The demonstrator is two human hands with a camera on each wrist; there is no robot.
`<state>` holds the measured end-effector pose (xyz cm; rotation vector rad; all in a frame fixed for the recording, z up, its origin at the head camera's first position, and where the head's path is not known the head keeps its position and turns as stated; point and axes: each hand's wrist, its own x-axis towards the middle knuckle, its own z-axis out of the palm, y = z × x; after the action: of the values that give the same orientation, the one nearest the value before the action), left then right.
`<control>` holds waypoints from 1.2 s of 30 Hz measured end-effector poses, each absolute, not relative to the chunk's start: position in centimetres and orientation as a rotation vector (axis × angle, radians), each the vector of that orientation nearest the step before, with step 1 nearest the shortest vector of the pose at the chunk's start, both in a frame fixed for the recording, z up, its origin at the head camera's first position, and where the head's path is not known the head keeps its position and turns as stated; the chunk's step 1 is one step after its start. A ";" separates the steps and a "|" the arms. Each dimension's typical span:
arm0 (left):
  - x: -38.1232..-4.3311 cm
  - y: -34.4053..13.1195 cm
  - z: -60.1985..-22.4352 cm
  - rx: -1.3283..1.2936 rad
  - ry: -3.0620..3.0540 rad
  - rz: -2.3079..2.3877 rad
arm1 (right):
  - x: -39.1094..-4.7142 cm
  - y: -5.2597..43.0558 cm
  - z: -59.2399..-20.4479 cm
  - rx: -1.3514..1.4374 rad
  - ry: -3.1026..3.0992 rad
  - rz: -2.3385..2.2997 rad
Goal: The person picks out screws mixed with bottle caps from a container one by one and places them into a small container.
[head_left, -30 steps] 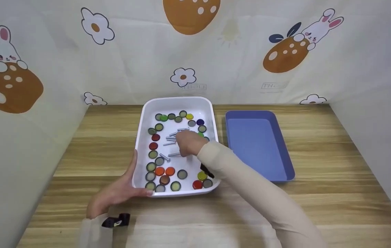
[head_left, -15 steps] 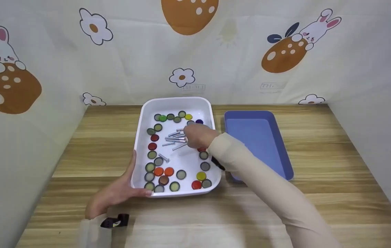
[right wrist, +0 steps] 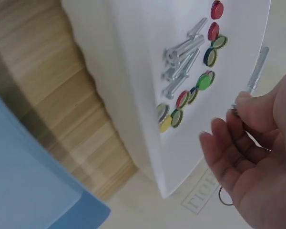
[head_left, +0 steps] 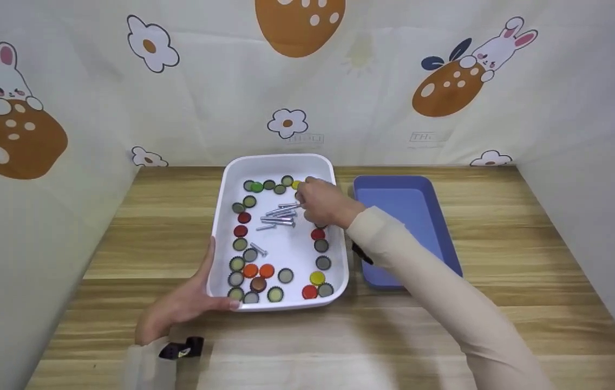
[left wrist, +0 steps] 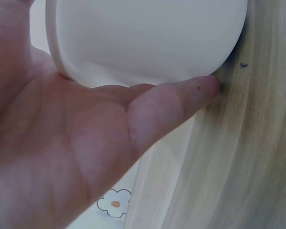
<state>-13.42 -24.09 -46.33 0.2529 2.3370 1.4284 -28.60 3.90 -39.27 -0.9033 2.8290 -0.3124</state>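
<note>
The right hand [head_left: 326, 203] is over the 2 o'clock side of a white tray [head_left: 296, 249]. In the right wrist view its thumb and fingertips are closed in a pinch on one metal bolt [right wrist: 258, 69], whose shaft sticks out past the fingertips; the other fingers are loosely bent. The left hand [head_left: 191, 298] is at the tray's 8 o'clock corner, thumb and fingers spread wide, the thumb straight along the near rim and the fingers against the outer wall; some fingers are hidden.

Inside the white tray, a cluster of bolts [head_left: 277, 219] lies just toward 12 o'clock from the middle, and a single bolt [head_left: 259, 249] lies apart between 7 and 8 o'clock. Bottle caps [head_left: 240, 231] lie about them along the walls: green at 11 o'clock, red between 9 and 10, two orange at 7, yellow and red at 5.

A blue tray [head_left: 399, 197] stands just beside the white one at 3 o'clock, partly covered by the right sleeve [head_left: 421, 276]. Both trays rest on a wood-grain worktop [head_left: 513, 260], with a rabbit-patterned sheet [head_left: 221, 81] at 12 o'clock.
</note>
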 end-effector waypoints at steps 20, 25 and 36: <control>-13.5 -23.9 -46.7 0.324 2.321 1.503 | -29.7 8.5 -39.6 -0.821 2.924 -0.562; -13.6 -23.9 -46.7 0.307 2.321 1.490 | -30.0 9.4 -39.7 -0.764 2.925 -0.604; -13.3 -24.1 -46.1 0.282 2.369 1.394 | -30.8 12.1 -40.3 -0.783 2.978 -0.671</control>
<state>-13.32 -24.09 -46.09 0.2822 2.3690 1.3937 -30.79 12.07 -40.31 -0.7833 2.9781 -0.6714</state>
